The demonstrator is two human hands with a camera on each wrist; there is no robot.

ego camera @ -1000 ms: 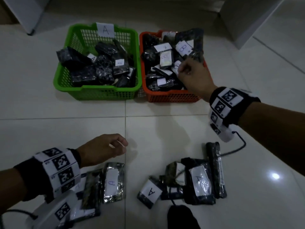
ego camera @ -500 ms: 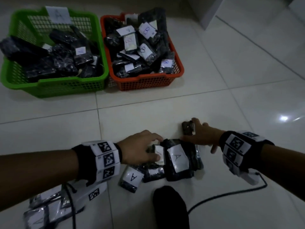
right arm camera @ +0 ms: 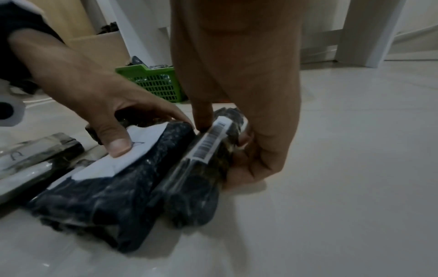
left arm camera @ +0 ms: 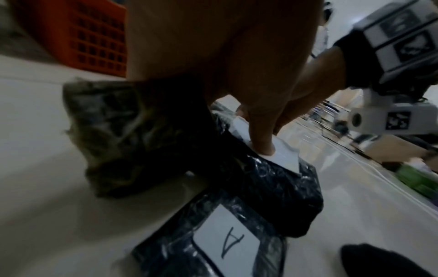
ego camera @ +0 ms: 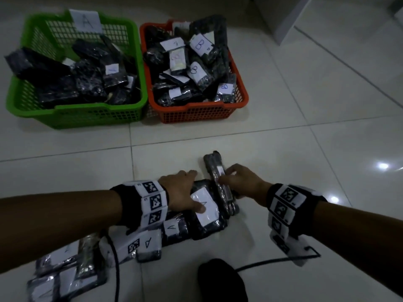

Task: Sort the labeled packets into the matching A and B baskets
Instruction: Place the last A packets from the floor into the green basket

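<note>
**Q:** Head view first: where are your hands, going by the orange basket [ego camera: 194, 112]?

**A:** Both are low on the tiled floor [ego camera: 283, 149], well in front of the orange basket, on the side nearest me. My left hand [ego camera: 181, 192] lies over a fat black packet [ego camera: 209, 225] with a white label marked A; my thumb presses on that label and my fingers curl over the packet's far edge. My right hand [ego camera: 237, 182] is just beside it, on a long narrow packet [ego camera: 218, 182] that touches the fat one.

**Q:** How do the right fingers sit?

**A:** The right wrist view shows it best. My forefinger tip rests on top of the narrow packet [right arm camera: 208, 159], next to its barcode strip, and my thumb tucks under its outer side, so I pinch it. I cannot read a letter on it.

**Q:** And the rest of the packets?

**A:** Two more packets marked A [ego camera: 172, 229] lie nearer to me than the fat one, partly under my left wrist. The green basket [ego camera: 87, 118], tagged A, stands touching the orange basket's left side. Both are heaped with black packets; those in the orange one show B labels [ego camera: 199, 44].
</note>
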